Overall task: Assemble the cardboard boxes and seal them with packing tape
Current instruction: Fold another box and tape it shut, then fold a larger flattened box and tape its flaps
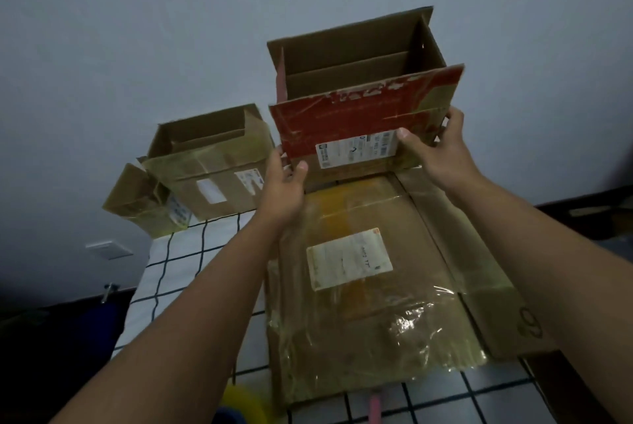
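An opened cardboard box with a red printed side (pixel 363 105) stands upright at the far middle, its top flaps up. My left hand (pixel 286 183) grips its lower left corner, thumb on the front face. My right hand (pixel 435 146) grips its lower right edge, thumb on the front. Below it a flattened cardboard box (pixel 373 290) with a white label and old clear tape lies on the checked cloth. A roll of yellow tape (pixel 239 403) shows at the bottom edge, partly behind my left forearm.
Two other opened boxes stand at the far left: a mid-sized one (pixel 209 163) and a small crumpled one (pixel 147 207). The white cloth with a dark grid (pixel 178 273) covers the surface. A pink stick-like object (pixel 375 410) lies near the front. A wall rises behind.
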